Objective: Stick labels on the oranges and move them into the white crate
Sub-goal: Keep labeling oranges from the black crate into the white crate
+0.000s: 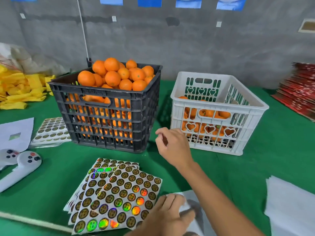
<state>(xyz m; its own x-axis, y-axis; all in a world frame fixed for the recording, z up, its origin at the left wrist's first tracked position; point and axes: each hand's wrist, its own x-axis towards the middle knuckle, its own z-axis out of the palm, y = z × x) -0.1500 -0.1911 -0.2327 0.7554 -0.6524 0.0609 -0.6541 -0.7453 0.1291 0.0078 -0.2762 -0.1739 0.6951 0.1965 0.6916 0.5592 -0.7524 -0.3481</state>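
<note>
A black crate [109,114] piled high with oranges [111,78] stands at the middle of the green table. To its right is the white crate [219,147], with several oranges [208,113] low inside. Sheets of round holographic labels [119,193] lie fanned out in front. My right hand [173,147] hovers between the two crates, its fingers curled and thumb and forefinger pinched on what looks like a small dark label. My left hand [168,217] rests on a white sheet [196,210] beside the label sheets, fingers relaxed.
More label sheets [51,132] and white paper [15,133] lie at the left, by two white controllers [22,166]. Yellow foam nets [20,89] are heaped at the far left. Red flat boxes [300,92] are stacked at the right; white paper [291,206] lies near right.
</note>
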